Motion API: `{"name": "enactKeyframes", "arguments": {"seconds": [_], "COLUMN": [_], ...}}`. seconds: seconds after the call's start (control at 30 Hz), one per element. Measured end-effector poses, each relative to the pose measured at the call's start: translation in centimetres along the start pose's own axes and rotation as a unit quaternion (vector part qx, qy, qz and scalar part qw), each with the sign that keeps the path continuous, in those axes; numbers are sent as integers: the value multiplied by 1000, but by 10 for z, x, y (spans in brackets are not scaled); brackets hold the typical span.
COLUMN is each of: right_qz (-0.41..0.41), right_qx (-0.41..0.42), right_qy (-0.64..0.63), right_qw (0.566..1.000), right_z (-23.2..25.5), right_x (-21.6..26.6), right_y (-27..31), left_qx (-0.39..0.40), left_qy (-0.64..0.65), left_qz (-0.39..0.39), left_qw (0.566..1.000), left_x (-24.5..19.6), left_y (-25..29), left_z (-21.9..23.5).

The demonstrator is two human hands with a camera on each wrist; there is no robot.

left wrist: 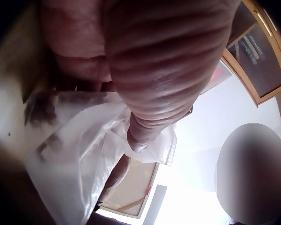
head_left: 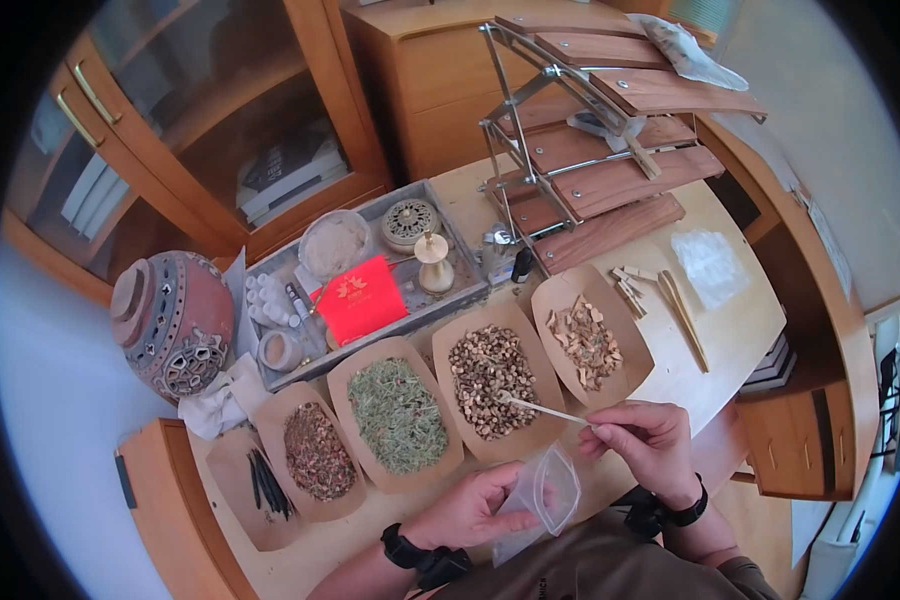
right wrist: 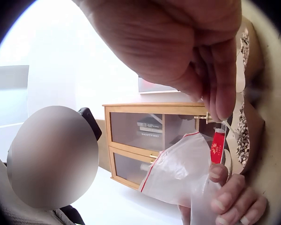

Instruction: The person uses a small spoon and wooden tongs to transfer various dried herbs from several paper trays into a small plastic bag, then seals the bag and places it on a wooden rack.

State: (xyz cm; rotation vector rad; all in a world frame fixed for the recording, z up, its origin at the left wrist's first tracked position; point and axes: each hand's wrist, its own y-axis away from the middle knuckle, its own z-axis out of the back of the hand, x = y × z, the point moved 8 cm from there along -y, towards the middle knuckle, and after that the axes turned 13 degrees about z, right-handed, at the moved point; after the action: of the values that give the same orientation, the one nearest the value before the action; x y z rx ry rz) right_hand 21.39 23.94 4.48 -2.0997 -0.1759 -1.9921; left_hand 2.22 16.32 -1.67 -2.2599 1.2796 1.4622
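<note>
My left hand (head_left: 475,510) holds a clear zip bag (head_left: 558,488) by its side, thumb against the plastic. In the right wrist view the bag (right wrist: 175,168) shows a red line along its edge. Some dark bits show through the bag (left wrist: 84,154) in the left wrist view. My right hand (head_left: 658,445) pinches the end of a slim, pale small spoon (head_left: 550,409). The spoon's tip rests among chopped brown dried pieces (head_left: 488,370) in a brown paper tray (head_left: 548,385), just beyond the bag.
More paper trays hold green dried herb (head_left: 395,410), reddish-brown bits (head_left: 318,455), black sticks (head_left: 266,485) and pale wood chips (head_left: 585,345). Behind them lies a grey tray (head_left: 470,270) with a red packet (head_left: 360,300). Tweezers (head_left: 682,320) and a wooden folding rack (head_left: 630,185) stand right.
</note>
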Motion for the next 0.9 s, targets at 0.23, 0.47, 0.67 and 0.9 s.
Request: {"name": "enactKeyframes", "arguments": {"seconds": [0.23, 0.47, 0.67, 0.9], "right_qz": [96, 156, 184, 285], "right_qx": [131, 118, 81, 59], "right_qy": [155, 318, 377, 438], "right_qw": [974, 928, 904, 851], "right_z": [-32, -28, -15, -37], "right_x": [27, 42, 64, 56], "right_y": [-23, -39, -47, -75], "left_qx": [35, 18, 16, 5], "left_qy": [14, 15, 27, 27], "left_qz": [-8, 2, -22, -23], "left_qw": [999, 1000, 999, 999], "left_x": [-5, -3, -4, -8], "left_y": [-4, -2, -4, -3], "left_z": [-4, -2, -2, -2]}}
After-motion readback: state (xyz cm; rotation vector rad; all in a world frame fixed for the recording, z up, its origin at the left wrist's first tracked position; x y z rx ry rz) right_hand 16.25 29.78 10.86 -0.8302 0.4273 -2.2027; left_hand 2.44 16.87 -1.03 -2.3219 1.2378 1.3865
